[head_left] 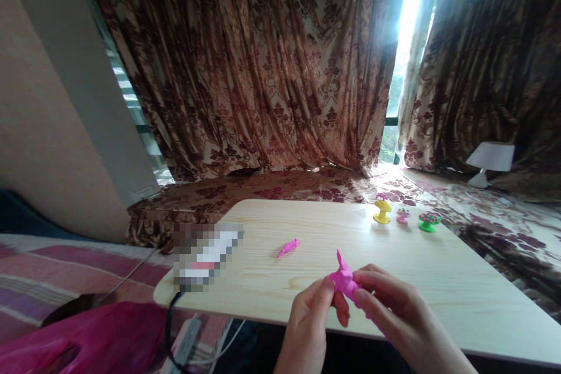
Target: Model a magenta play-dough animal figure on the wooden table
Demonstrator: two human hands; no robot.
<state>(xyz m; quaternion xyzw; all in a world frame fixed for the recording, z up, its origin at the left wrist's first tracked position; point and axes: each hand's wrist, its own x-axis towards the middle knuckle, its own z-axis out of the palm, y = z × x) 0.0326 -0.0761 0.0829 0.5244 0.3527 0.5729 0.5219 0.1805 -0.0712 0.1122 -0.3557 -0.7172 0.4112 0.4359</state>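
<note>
A lump of bright pink modelling clay [343, 278] with a pointed tip sticking up is held between both hands above the table's near edge. My left hand [312, 307] pinches its left side between thumb and fingers. From the right, my right hand [392, 301] grips it with thumb and fingertips. Some pink shows beneath the right hand too, mostly hidden. A smaller tapered pink clay piece [288, 248] lies on the table, ahead and to the left of the hands.
The pale wooden table [263, 219] carries a yellow clay figure [382, 212], a small pink one [402, 216] and a green one with pink dots [429, 221] at its far right. A blurred-out object [208, 257] with a black cable lies on the left. A white lamp [491, 158] stands beyond.
</note>
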